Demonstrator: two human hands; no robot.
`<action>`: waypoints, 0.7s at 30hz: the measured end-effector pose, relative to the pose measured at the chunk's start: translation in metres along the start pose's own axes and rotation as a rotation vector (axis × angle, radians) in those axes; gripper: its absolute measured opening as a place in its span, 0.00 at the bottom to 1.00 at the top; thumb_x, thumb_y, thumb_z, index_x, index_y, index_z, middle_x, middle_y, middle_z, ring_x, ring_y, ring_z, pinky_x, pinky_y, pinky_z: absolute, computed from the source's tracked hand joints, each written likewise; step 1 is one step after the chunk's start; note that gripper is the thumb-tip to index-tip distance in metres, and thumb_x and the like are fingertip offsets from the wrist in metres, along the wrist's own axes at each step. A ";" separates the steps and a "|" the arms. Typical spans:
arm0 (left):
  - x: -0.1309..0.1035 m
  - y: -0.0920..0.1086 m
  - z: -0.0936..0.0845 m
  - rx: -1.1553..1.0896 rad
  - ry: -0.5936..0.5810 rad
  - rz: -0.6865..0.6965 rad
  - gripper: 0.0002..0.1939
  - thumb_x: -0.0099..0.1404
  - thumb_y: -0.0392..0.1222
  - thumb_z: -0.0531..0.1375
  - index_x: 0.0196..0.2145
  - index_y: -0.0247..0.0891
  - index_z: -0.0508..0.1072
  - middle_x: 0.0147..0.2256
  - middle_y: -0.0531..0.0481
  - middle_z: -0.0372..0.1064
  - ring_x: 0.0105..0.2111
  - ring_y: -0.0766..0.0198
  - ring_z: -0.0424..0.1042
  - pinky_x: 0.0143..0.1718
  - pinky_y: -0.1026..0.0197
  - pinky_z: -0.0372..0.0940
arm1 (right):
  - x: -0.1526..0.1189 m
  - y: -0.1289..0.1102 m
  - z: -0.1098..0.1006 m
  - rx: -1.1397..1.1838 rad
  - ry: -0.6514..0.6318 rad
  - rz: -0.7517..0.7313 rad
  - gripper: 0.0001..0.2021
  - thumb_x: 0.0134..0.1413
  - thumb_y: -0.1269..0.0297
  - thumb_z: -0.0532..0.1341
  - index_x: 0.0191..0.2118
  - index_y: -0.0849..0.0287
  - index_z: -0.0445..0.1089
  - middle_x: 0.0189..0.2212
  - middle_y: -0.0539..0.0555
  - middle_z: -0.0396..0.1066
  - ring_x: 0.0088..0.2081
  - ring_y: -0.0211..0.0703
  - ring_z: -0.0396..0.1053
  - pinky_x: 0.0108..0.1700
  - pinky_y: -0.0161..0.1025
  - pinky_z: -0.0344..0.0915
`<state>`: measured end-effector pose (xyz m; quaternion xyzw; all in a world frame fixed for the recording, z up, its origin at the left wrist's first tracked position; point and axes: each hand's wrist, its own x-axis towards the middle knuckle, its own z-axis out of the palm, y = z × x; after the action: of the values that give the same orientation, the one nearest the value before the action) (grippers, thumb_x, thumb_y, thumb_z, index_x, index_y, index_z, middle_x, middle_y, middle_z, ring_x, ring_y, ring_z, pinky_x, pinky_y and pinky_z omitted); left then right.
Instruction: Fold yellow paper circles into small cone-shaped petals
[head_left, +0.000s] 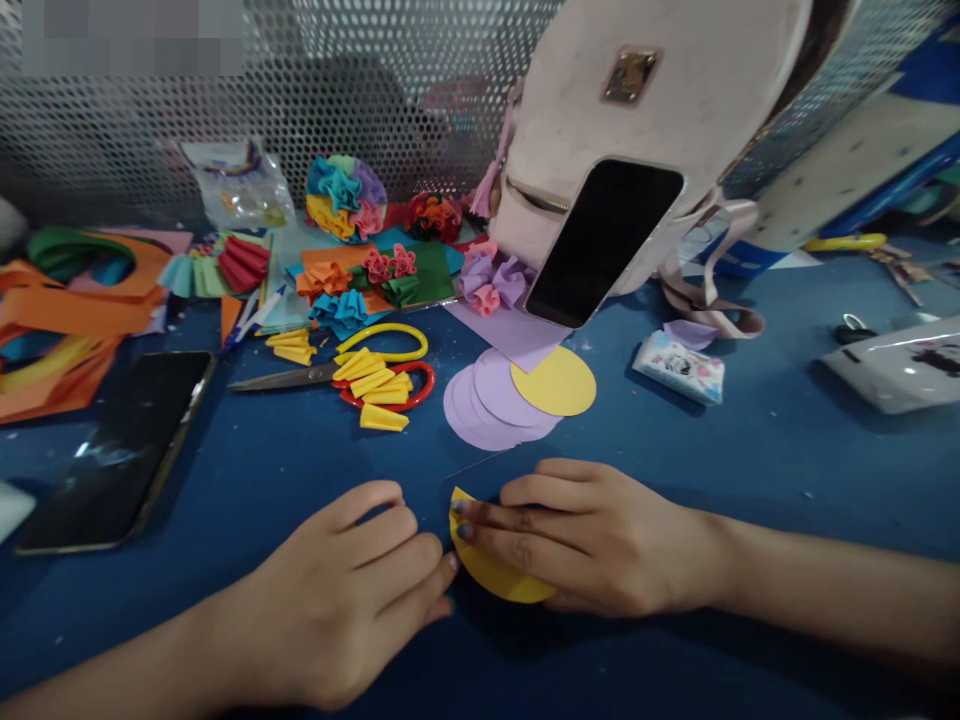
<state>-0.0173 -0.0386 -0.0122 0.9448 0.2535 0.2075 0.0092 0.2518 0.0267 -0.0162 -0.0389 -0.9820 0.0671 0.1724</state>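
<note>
A yellow paper piece [504, 578], shaped like a folded half circle, lies under my right hand [592, 540]. Two fingers of that hand press on its upper left part, with the thumb hidden beneath. My left hand [360, 590] is curled closed just left of the paper, its fingertips close to the paper's edge. Whatever it may hold is hidden. Beyond the hands, a thin needle-like piece [480, 464] lies on the table. Behind it, several purple paper circles [495, 400] overlap, with a yellow paper circle [559, 382] on top.
Scissors [281, 380] lie back left with pleated yellow paper pieces [375, 378] on their handles. A phone [120, 450] is at the left; another phone [607, 240] leans on a pale backpack [570, 90]. Paper flowers [345, 200] and a tissue pack [679, 367] lie farther back.
</note>
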 end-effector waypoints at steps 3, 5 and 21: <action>0.000 0.000 0.000 0.002 -0.003 0.002 0.05 0.72 0.38 0.61 0.43 0.36 0.77 0.33 0.54 0.75 0.33 0.64 0.68 0.50 0.54 0.60 | 0.000 -0.001 0.000 -0.011 -0.003 -0.001 0.20 0.74 0.64 0.46 0.55 0.68 0.71 0.52 0.62 0.76 0.50 0.42 0.71 0.44 0.39 0.70; 0.000 0.000 0.000 -0.004 -0.002 0.004 0.05 0.71 0.38 0.62 0.43 0.36 0.77 0.33 0.54 0.75 0.33 0.64 0.68 0.50 0.54 0.61 | 0.000 -0.001 0.000 -0.015 -0.009 -0.003 0.19 0.74 0.64 0.47 0.55 0.68 0.70 0.52 0.62 0.76 0.50 0.42 0.71 0.45 0.39 0.69; 0.004 0.000 -0.002 -0.014 -0.034 -0.032 0.09 0.73 0.43 0.60 0.46 0.38 0.76 0.35 0.53 0.75 0.34 0.62 0.68 0.49 0.54 0.60 | 0.005 -0.007 -0.002 -0.026 0.002 0.030 0.15 0.70 0.62 0.53 0.52 0.66 0.70 0.47 0.59 0.76 0.45 0.41 0.72 0.40 0.38 0.65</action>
<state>-0.0149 -0.0370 -0.0093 0.9439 0.2671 0.1928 0.0235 0.2473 0.0201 -0.0120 -0.0560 -0.9818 0.0571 0.1720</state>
